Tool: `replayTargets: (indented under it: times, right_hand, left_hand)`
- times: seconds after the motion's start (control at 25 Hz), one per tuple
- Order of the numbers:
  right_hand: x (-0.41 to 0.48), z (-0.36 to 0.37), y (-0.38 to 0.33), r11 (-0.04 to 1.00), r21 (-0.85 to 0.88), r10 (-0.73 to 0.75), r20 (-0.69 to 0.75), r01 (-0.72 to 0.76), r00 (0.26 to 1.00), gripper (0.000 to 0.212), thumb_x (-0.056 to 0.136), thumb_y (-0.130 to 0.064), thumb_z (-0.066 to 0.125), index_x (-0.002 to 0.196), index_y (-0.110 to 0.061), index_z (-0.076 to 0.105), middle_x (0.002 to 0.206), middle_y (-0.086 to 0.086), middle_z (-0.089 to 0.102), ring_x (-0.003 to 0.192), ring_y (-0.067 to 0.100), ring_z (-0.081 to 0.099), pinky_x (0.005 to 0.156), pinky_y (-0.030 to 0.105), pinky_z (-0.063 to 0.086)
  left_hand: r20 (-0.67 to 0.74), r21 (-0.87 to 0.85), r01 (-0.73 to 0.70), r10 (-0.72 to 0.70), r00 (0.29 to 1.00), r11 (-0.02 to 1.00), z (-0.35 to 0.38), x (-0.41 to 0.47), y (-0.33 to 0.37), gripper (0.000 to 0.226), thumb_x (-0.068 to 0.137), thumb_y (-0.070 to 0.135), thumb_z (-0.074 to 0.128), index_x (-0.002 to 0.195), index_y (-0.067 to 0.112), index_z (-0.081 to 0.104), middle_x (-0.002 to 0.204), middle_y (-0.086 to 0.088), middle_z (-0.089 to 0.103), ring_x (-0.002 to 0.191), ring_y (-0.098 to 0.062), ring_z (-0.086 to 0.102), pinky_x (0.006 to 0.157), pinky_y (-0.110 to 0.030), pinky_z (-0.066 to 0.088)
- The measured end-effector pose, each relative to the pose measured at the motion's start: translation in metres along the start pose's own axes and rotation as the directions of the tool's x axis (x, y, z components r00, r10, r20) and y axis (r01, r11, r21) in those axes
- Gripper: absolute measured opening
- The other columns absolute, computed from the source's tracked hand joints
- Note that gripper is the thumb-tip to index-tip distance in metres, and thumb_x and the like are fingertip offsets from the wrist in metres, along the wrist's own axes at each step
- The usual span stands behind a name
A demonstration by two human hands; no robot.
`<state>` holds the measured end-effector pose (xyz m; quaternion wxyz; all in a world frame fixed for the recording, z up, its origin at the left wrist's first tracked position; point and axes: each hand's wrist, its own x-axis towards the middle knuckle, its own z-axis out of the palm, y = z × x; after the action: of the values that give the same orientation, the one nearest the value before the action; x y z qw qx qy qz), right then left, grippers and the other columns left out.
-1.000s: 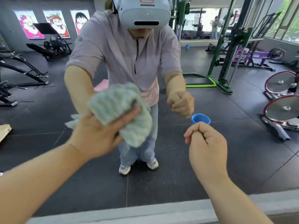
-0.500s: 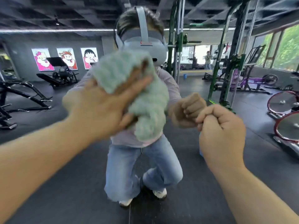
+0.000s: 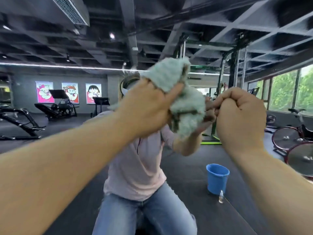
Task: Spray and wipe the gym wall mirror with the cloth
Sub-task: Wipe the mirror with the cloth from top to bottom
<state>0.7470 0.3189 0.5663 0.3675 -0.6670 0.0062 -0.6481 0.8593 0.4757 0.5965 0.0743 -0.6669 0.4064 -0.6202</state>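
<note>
The wall mirror [image 3: 55,136] fills the view and reflects the gym and the person facing it. My left hand [image 3: 147,107] holds a bunched pale green cloth [image 3: 184,102] against the glass at head height, thumb lying across it, fingers buried in its folds. The cloth hides the reflected head. My right hand [image 3: 240,116] is a closed fist just right of the cloth, close to the glass, with nothing visible in it. A small clear bottle [image 3: 221,197] stands on the floor in the reflection.
In the reflection a blue bucket [image 3: 217,178] stands on the dark floor behind me to the right, beside the bottle. Exercise bikes [image 3: 291,138] are at the right, benches [image 3: 20,122] at the left, a green rack [image 3: 225,99] behind.
My left hand has carried the cloth up the mirror and to the right, from chest height to head height. The right fist rose with it. The view has tilted up.
</note>
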Motion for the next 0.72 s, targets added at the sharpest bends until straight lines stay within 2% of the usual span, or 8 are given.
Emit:
replayTargets:
  times: [0.08,0.2,0.32,0.4,0.44,0.52,0.6,0.72]
  right_hand:
    - [0.007,-0.008,-0.006,0.998,0.001,-0.067,-0.017,0.067,0.998,0.026,0.07,-0.002,0.039,0.056,-0.017,0.054,0.049,-0.018,0.055,0.049,0.002,0.047,0.049,0.012,0.031]
    - [0.019,-0.01,-0.015,0.995,0.002,-0.099,-0.015,0.099,0.995,0.027,0.069,-0.002,0.039,0.055,-0.018,0.054,0.047,-0.017,0.054,0.049,0.003,0.046,0.05,0.015,0.031]
    - [0.024,0.0,-0.02,0.996,-0.019,-0.085,-0.024,0.084,0.996,0.028,0.071,-0.004,0.041,0.053,-0.023,0.051,0.047,-0.012,0.05,0.049,0.003,0.043,0.049,0.018,0.029]
    - [0.027,0.008,-0.026,0.994,-0.037,-0.102,-0.016,0.102,0.995,0.028,0.073,-0.005,0.042,0.053,-0.023,0.05,0.049,-0.01,0.047,0.048,0.006,0.039,0.046,0.02,0.027]
    - [0.028,0.01,-0.03,0.994,-0.025,-0.108,0.002,0.108,0.994,0.031,0.075,-0.002,0.043,0.053,-0.023,0.051,0.049,-0.01,0.047,0.046,0.006,0.039,0.044,0.019,0.026]
    - [0.031,0.01,-0.039,0.992,-0.002,-0.127,0.042,0.127,0.991,0.035,0.075,0.003,0.043,0.053,-0.023,0.054,0.046,-0.012,0.049,0.044,0.005,0.04,0.043,0.016,0.026]
    - [0.036,0.002,-0.043,0.985,-0.017,-0.168,0.074,0.17,0.983,0.035,0.073,0.005,0.043,0.053,-0.021,0.054,0.045,-0.017,0.05,0.046,0.003,0.043,0.045,0.014,0.027]
    - [0.046,-0.011,-0.038,0.977,-0.066,-0.199,0.077,0.204,0.977,0.03,0.072,0.004,0.041,0.055,-0.016,0.055,0.044,-0.018,0.05,0.046,0.001,0.045,0.045,0.011,0.027]
  left_hand:
    - [-0.024,0.174,0.187,-0.186,0.982,0.967,-0.011,0.035,-0.037,0.057,0.086,0.018,0.042,0.138,-0.005,0.037,0.124,-0.03,0.055,0.107,-0.043,0.056,0.089,-0.048,0.045]
    - [-0.061,0.068,0.35,-0.346,0.936,0.934,-0.015,0.07,-0.033,0.049,0.086,0.012,0.045,0.132,-0.003,0.037,0.136,-0.028,0.041,0.122,-0.043,0.044,0.095,-0.05,0.046]
    - [-0.072,-0.138,0.14,-0.151,0.986,0.98,-0.003,0.056,0.004,0.053,0.087,0.021,0.045,0.137,0.003,0.048,0.133,-0.026,0.053,0.12,-0.041,0.051,0.101,-0.048,0.039]
    - [-0.056,-0.068,0.018,-0.022,0.998,0.998,0.0,0.04,0.002,0.06,0.09,0.034,0.04,0.144,0.008,0.043,0.126,-0.023,0.06,0.114,-0.04,0.057,0.098,-0.045,0.039]
    - [-0.04,-0.027,0.017,-0.018,0.999,0.999,-0.002,0.038,-0.007,0.064,0.092,0.04,0.033,0.147,0.009,0.037,0.132,-0.023,0.057,0.12,-0.04,0.054,0.101,-0.046,0.038]
    - [-0.038,0.004,0.149,-0.149,0.988,0.989,-0.01,0.034,-0.025,0.074,0.09,0.05,0.021,0.151,0.009,0.026,0.147,-0.024,0.04,0.133,-0.042,0.041,0.106,-0.05,0.032]
    - [-0.045,0.014,0.34,-0.339,0.94,0.94,-0.014,0.031,-0.036,0.081,0.088,0.055,0.017,0.153,0.007,0.015,0.158,-0.023,0.016,0.143,-0.04,0.022,0.114,-0.051,0.02]
    - [-0.051,0.001,0.428,-0.427,0.903,0.904,-0.014,0.031,-0.039,0.083,0.089,0.056,0.015,0.153,0.004,0.005,0.159,-0.023,0.002,0.148,-0.035,0.003,0.12,-0.046,0.003]
